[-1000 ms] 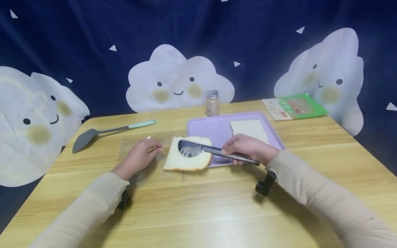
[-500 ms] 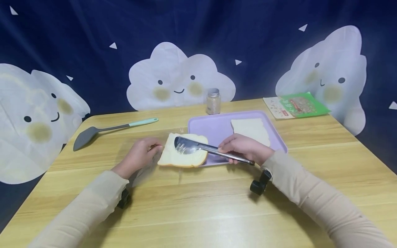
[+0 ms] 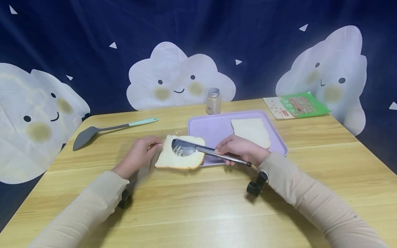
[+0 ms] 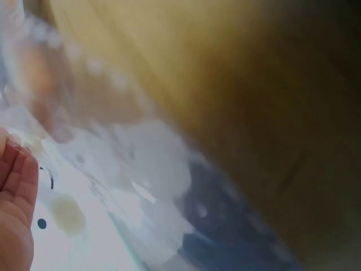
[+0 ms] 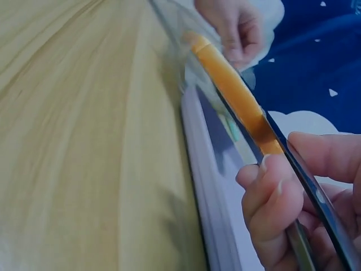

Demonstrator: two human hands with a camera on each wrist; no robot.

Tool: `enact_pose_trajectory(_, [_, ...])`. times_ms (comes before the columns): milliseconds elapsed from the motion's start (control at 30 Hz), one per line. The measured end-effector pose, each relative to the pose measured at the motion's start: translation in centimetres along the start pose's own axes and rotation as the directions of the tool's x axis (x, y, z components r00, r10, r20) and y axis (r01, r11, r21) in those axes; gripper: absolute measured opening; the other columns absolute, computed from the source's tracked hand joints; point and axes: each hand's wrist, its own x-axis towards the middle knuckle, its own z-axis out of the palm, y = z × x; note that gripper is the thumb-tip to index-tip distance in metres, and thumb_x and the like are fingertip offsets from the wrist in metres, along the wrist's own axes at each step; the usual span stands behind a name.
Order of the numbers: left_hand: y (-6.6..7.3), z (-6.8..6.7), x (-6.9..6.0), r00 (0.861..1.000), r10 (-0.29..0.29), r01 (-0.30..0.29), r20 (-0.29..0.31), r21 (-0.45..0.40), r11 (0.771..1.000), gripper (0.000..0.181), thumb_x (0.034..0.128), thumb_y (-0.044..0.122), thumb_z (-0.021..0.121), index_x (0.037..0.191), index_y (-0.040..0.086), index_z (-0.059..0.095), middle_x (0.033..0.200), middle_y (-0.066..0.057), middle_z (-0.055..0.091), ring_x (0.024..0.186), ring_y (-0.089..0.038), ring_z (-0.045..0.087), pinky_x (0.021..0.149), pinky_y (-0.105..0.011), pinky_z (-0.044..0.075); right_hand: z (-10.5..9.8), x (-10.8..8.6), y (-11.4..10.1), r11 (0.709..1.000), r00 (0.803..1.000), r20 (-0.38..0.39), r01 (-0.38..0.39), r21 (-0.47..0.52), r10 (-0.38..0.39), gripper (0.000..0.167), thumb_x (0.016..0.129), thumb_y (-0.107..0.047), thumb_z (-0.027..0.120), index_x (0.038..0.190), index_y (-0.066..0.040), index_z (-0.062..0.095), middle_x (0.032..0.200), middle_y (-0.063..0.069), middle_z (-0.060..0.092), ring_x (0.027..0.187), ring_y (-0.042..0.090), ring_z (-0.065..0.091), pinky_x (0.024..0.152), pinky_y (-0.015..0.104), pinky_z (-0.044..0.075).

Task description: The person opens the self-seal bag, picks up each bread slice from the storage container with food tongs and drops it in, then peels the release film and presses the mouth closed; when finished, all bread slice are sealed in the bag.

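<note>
My right hand point(image 3: 242, 148) grips metal tongs point(image 3: 211, 151) by their arms. A slice of white bread point(image 3: 162, 159) is pinched in the tongs, its brown crust point(image 5: 234, 90) edge-on in the right wrist view. It hangs over the tray's near left corner and the table. My left hand point(image 3: 138, 155) pinches the edge of a clear plastic bag point(image 4: 152, 158), just left of the slice. The bag's outline is hard to make out in the head view, and I cannot tell whether the slice is partly inside. Another bread slice point(image 3: 251, 130) lies on the purple tray point(image 3: 207, 127).
A spatula point(image 3: 90, 135) with a mint handle lies at the left. Behind the tray stands a glass jar point(image 3: 213, 103) with a metal lid. A green and white packet point(image 3: 296, 106) lies at the back right. A dark curtain point(image 3: 186, 24) closes off the back.
The right hand has moved left with the tongs and bread, bringing the slice up close to the left hand. The left hand stays nearly in place with the bag.
</note>
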Motion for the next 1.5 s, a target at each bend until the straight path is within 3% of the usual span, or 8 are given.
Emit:
enact_pose_trajectory(267, [0.4,0.2,0.1,1.0,0.016,-0.016,0.001,0.001,1.0,0.007,0.087,0.002,0.061,0.089,0.001,0.067,0.092,-0.013,0.067,0.084,-0.024,0.061,0.075,-0.04,0.05,0.5,0.2,-0.1,1.0,1.0,0.015,-0.012,0.014,0.012,0.035,0.088,-0.005,0.053,0.118,0.013,0.051,0.068,0.008,0.055,0.043,0.009,0.05,0.04,0.018,0.041])
enact_pose_trajectory(667, [0.5,0.2,0.0,1.0,-0.03,0.03,0.005,-0.017,0.999,0.007,0.0876,0.003,0.06,0.09,0.003,0.067,0.094,-0.013,0.067,0.084,-0.024,0.06,0.077,-0.041,0.05,0.9,0.4,-0.4,0.999,0.999,0.02,0.033,-0.03,-0.032,0.034,0.087,-0.004,0.052,0.115,0.014,0.054,0.066,0.007,0.057,0.043,0.008,0.05,0.039,0.018,0.041])
enact_pose_trajectory(867, [0.6,-0.6,0.0,0.996,-0.012,0.011,-0.085,-0.017,1.0,0.009,0.0869,0.001,0.061,0.093,-0.001,0.067,0.09,-0.014,0.068,0.078,-0.023,0.06,0.07,-0.038,0.05,1.3,0.6,-0.5,0.992,0.999,-0.03,0.027,-0.12,-0.031,0.03,0.086,-0.005,0.056,0.111,0.011,0.059,0.065,0.008,0.058,0.042,0.01,0.049,0.039,0.02,0.041])
enact_pose_trajectory(1000, [0.5,-0.8,0.0,0.986,0.03,-0.027,-0.163,0.016,0.999,0.007,0.0849,0.0,0.063,0.091,-0.002,0.067,0.087,-0.014,0.068,0.074,-0.021,0.059,0.066,-0.036,0.049,1.4,0.7,-0.8,0.99,0.998,-0.061,0.01,-0.144,-0.019,0.029,0.085,-0.004,0.057,0.111,0.01,0.06,0.064,0.008,0.058,0.042,0.01,0.049,0.038,0.02,0.041])
enact_pose_trajectory(1100, [0.3,-0.8,-0.2,0.984,0.018,-0.016,-0.18,0.011,1.0,0.007,0.0854,0.0,0.063,0.09,-0.001,0.067,0.086,-0.013,0.068,0.073,-0.02,0.058,0.064,-0.033,0.049,1.4,0.7,-0.9,0.991,0.998,-0.064,0.001,-0.133,-0.01,0.03,0.085,-0.005,0.056,0.112,0.01,0.059,0.065,0.008,0.058,0.042,0.01,0.049,0.039,0.02,0.041])
enact_pose_trajectory(1200, [0.0,-0.8,-0.4,0.991,-0.004,0.004,-0.136,0.002,1.0,0.006,0.0862,0.002,0.062,0.089,0.001,0.068,0.085,-0.011,0.068,0.074,-0.019,0.059,0.065,-0.033,0.049,1.2,0.6,-0.7,0.996,0.999,-0.049,-0.007,-0.09,0.003,0.032,0.086,-0.005,0.055,0.114,0.011,0.057,0.064,0.008,0.057,0.043,0.01,0.05,0.039,0.02,0.042])
enact_pose_trajectory(1333, [-0.2,-0.4,-0.5,1.0,-0.01,0.01,-0.029,-0.019,1.0,0.006,0.0861,0.002,0.062,0.087,0.003,0.068,0.087,-0.01,0.068,0.078,-0.02,0.06,0.069,-0.036,0.05,0.8,0.5,-0.4,1.0,1.0,-0.022,-0.012,-0.015,0.012,0.033,0.087,-0.004,0.054,0.116,0.013,0.054,0.062,0.007,0.055,0.043,0.009,0.05,0.039,0.018,0.041])
enact_pose_trajectory(1500, [0.2,-0.1,-0.4,0.998,-0.054,0.055,0.008,-0.066,0.996,0.006,0.0862,0.002,0.062,0.089,0.001,0.068,0.09,-0.012,0.068,0.08,-0.022,0.059,0.072,-0.038,0.049,0.7,0.5,-0.6,1.0,1.0,0.003,-0.009,0.017,0.009,0.033,0.088,-0.005,0.053,0.116,0.013,0.053,0.061,0.006,0.054,0.043,0.008,0.049,0.038,0.017,0.04])
